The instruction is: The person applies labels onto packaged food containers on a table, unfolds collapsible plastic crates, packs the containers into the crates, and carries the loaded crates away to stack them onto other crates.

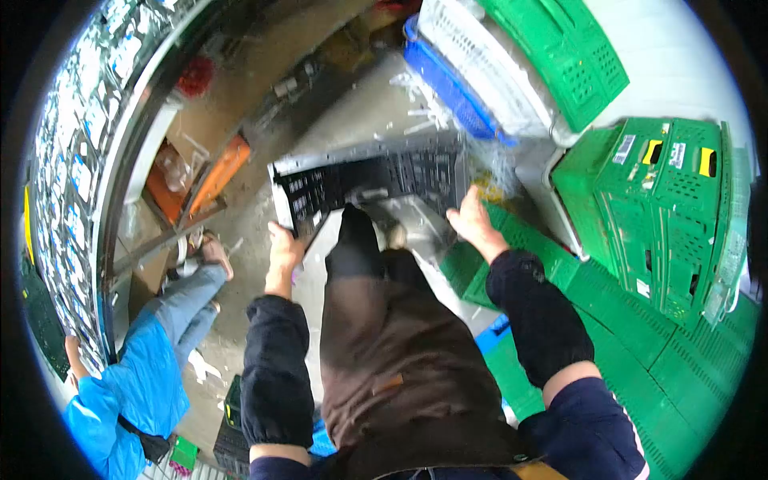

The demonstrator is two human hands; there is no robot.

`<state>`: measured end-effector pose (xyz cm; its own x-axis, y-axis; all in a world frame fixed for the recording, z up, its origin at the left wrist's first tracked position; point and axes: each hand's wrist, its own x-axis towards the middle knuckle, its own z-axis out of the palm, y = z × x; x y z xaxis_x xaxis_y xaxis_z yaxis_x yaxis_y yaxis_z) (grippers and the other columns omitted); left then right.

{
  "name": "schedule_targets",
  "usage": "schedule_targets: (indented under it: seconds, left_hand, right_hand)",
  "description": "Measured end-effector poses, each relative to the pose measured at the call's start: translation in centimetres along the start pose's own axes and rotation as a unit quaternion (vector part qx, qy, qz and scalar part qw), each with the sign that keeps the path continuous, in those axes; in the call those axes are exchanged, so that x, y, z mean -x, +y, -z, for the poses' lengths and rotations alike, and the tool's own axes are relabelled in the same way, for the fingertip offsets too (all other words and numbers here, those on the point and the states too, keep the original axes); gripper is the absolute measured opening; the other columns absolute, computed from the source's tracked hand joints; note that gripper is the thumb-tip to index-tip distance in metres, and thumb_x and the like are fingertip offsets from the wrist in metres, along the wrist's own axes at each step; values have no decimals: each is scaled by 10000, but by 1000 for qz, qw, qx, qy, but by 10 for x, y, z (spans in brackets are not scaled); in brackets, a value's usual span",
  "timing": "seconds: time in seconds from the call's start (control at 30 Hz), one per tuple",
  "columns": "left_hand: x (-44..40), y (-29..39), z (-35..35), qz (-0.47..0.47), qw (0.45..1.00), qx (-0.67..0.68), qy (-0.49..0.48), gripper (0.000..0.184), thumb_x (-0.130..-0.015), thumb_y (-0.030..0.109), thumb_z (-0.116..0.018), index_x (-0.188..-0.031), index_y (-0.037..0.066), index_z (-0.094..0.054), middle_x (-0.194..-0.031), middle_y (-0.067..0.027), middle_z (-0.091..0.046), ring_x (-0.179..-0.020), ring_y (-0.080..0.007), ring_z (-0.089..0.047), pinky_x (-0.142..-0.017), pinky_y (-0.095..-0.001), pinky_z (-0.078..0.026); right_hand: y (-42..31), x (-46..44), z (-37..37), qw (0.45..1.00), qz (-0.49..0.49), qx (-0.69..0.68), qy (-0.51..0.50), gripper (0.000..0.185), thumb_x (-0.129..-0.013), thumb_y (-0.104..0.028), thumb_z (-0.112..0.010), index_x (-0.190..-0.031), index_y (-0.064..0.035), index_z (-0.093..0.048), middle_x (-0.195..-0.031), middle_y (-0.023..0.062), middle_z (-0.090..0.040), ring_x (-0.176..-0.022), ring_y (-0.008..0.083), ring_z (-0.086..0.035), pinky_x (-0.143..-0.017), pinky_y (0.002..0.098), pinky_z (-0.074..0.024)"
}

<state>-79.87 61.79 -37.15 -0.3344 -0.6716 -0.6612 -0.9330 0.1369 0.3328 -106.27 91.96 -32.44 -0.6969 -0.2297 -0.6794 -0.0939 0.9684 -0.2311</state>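
Observation:
A black plastic crate [400,172] with slotted walls is between my two hands, in front of my legs. My left hand [286,252] grips its left end, with the thumb pointing up. On the opposite end, my right hand [478,224] has hold of the rim; some of its fingers are hidden behind the crate. Dark sleeves cover both forearms, and a brown apron [392,344] hangs over my body.
Folded green crates [664,200] are stacked at right, above more green crates [624,336]. White and blue baskets [452,80] stand at upper right. A person in a blue top [148,376] is at left, near an orange-edged wooden box [216,180]. Litter [204,364] lies on the floor.

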Motion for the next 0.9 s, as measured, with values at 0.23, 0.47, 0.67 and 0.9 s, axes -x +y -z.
schedule_targets:
  seconds: [0.23, 0.47, 0.67, 0.9]
  left_hand:
    - [8, -7, 16, -30, 997, 22, -63, 732, -718, 86, -647, -1261, -73, -183, -1143, -375, -509, -1094, -493, -528, -937, -453, -432]
    - [26, 10, 3, -37, 996, 38, -68, 854, -725, 98, -680, -1340, -116, -128, -1114, -385, -537, -1077, -497, -542, -936, -451, -437]
    - [34, 28, 16, 36, 993, 52, -97, 868, -721, 105, -692, -1381, -46, -148, -1234, -375, -468, -1122, -503, -502, -957, -478, -412]
    - [40, 34, 20, 84, 985, 126, -79, 803, -786, 221, -695, -1390, -12, -219, -1265, -299, -490, -1135, -430, -528, -980, -402, -403]
  right_hand:
    - [-4, 8, -13, 1000, -18, 5, -5, 913, -774, -258, -672, -1367, 186, -139, -1005, 332, -621, -971, 420, -626, -871, 439, -495]
    - [1, 7, -18, 999, -31, -3, 15, 795, -755, -213, -667, -1304, 159, -228, -947, 342, -616, -925, 453, -621, -838, 472, -489]
    - [-15, 14, -4, 999, -41, -28, 8, 742, -743, -153, -647, -1311, 50, -215, -1031, 360, -561, -958, 511, -567, -850, 522, -452]
    - [-71, 15, 33, 960, 157, -7, 230, 673, -694, -9, -634, -1316, 14, -377, -1358, 250, -373, -1284, 399, -349, -1080, 445, -298]
